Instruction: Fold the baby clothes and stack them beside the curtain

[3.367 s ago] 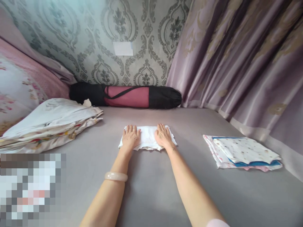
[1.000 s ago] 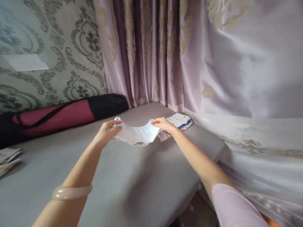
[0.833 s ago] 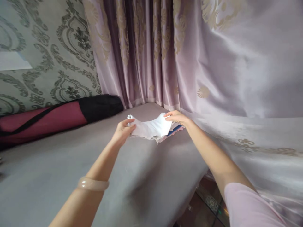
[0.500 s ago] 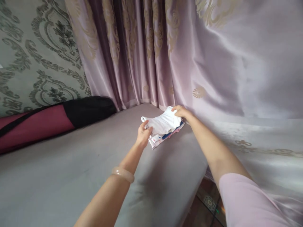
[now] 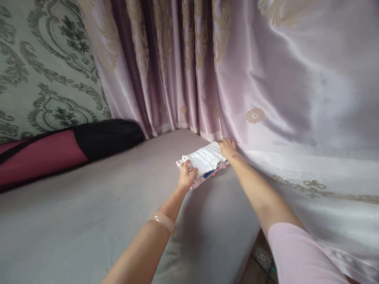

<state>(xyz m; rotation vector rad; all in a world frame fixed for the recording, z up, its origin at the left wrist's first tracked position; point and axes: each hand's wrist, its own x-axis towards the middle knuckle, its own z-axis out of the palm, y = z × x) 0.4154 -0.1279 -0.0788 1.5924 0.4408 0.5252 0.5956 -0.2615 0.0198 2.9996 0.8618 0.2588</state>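
Observation:
A folded white garment (image 5: pixel 204 157) lies on top of a small stack of folded clothes on the grey bed. Beneath it show a blue piece (image 5: pixel 209 173) and a pink-and-white patterned piece (image 5: pixel 199 182). My left hand (image 5: pixel 187 175), its thumb and fingers apart, rests on the near left edge of the white garment. At the stack's right end, my right hand (image 5: pixel 228 150) lies with fingers stretched out, touching the garment's edge close to the curtain. A pale bangle (image 5: pixel 162 221) circles my left wrist.
Grey fabric covers the bed (image 5: pixel 89 221). A long maroon-and-black bag (image 5: pixel 108 138) lies along the patterned wall at left. Mauve curtains (image 5: pixel 237 86) hang behind and to the right. Past the bed's right edge, dark floor (image 5: pixel 260 256) shows.
The white garment, held up at both ends before, now lies flat on the stack. My right hand has let go and spread its fingers; my left hand's fingers have loosened.

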